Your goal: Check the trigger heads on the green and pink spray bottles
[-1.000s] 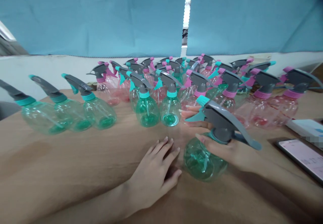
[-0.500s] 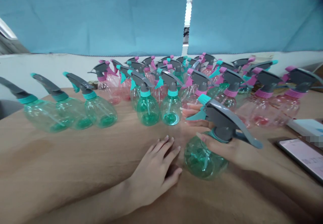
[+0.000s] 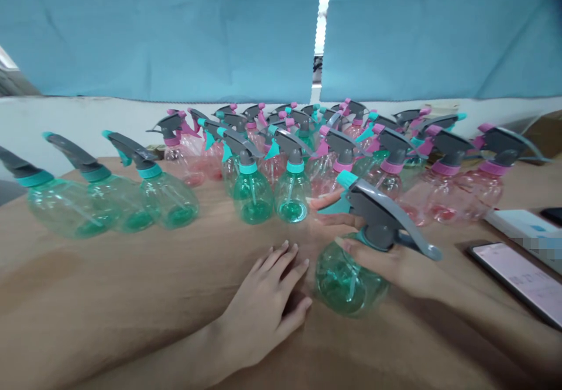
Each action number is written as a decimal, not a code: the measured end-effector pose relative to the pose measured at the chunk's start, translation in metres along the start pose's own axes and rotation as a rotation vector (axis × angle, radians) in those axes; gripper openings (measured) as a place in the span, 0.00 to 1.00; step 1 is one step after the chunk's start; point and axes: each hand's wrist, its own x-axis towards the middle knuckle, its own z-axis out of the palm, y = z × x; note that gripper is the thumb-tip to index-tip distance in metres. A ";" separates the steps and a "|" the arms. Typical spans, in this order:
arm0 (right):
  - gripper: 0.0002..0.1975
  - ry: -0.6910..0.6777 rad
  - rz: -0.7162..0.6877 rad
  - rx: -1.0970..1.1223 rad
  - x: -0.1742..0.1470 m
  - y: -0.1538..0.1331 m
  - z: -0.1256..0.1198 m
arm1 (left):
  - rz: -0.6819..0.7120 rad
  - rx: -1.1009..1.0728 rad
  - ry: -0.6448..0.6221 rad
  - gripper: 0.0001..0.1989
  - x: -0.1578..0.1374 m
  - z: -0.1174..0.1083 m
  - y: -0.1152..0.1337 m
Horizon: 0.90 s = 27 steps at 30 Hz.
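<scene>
My right hand [image 3: 386,261] grips the neck of a clear green spray bottle [image 3: 346,279] with a grey trigger head [image 3: 377,211] and teal nozzle, standing on the wooden table [image 3: 132,279]. My left hand [image 3: 267,302] lies flat on the table just left of that bottle, fingers spread, holding nothing. Behind them stand two green bottles [image 3: 252,194] side by side and a crowd of pink bottles [image 3: 439,191].
Three green spray bottles [image 3: 169,197] line the table's left side. Several more pink and green bottles fill the back, below a blue curtain [image 3: 175,27]. At the right lie a phone [image 3: 518,279] with a lit screen and a white box [image 3: 522,226].
The view has shifted slightly; both hands and the held bottle stay in nearly the same place.
</scene>
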 end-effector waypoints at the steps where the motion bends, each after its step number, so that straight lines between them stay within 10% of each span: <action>1: 0.21 -0.011 -0.001 0.000 -0.001 0.001 -0.001 | 0.000 0.006 -0.001 0.24 0.000 0.000 0.000; 11: 0.08 0.060 0.073 -0.063 -0.004 -0.001 0.000 | 0.010 0.033 0.023 0.25 -0.001 0.004 -0.002; 27: 0.18 0.157 0.007 -0.184 0.005 -0.005 0.007 | 0.024 0.054 0.035 0.24 0.000 0.004 -0.004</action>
